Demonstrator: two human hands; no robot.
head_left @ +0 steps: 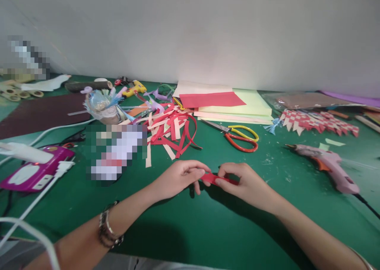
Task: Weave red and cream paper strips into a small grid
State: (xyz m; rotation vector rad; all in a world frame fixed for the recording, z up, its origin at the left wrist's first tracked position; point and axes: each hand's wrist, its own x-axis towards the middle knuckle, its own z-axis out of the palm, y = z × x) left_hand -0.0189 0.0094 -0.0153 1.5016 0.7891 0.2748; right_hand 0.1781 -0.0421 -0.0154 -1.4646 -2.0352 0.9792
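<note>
Between my two hands is a small strip of red paper [211, 178], low over the green table. My left hand [185, 177] pinches its left end with thumb and fingers. The right hand [242, 181] grips the other end, thumb in front, and partly covers it. Just beyond lies a loose heap of red and pale pink paper strips [172, 129]. Scissors [237, 135] with one yellow and one red handle loop rest behind my right hand, blades pointing left.
A pink glue gun [329, 163] lies at the right, near a red-and-white woven paper piece [320, 121]. Coloured paper sheets [234, 103] are stacked at the back. On the left are a purple power strip [38, 169] with white cables and a decorated basket [103, 105].
</note>
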